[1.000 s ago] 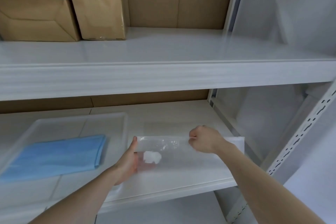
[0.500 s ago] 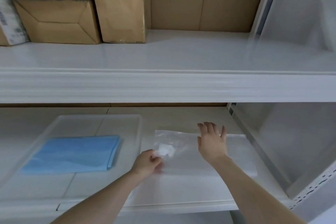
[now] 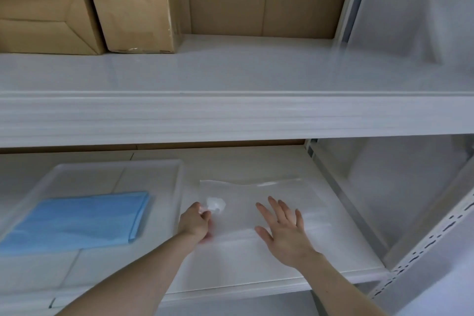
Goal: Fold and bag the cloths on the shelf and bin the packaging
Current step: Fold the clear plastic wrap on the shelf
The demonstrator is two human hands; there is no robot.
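My left hand (image 3: 196, 222) is curled at the left edge of the clear plastic bag (image 3: 256, 202), fingers pinching it beside a small white crumpled scrap (image 3: 216, 204); I judge this grip anchors the bag. My right hand (image 3: 283, 231) lies flat, fingers spread, pressing the bag down on the lower shelf (image 3: 333, 256), probably to smooth it (nothing is gripped). Left of the bag, a folded blue cloth (image 3: 77, 220) rests in a translucent tray (image 3: 115, 169), unbagged. Cardboard boxes (image 3: 133, 13) occupy the upper left of the frame. I cannot make out the bag's contents or its opening. No bin is visible.
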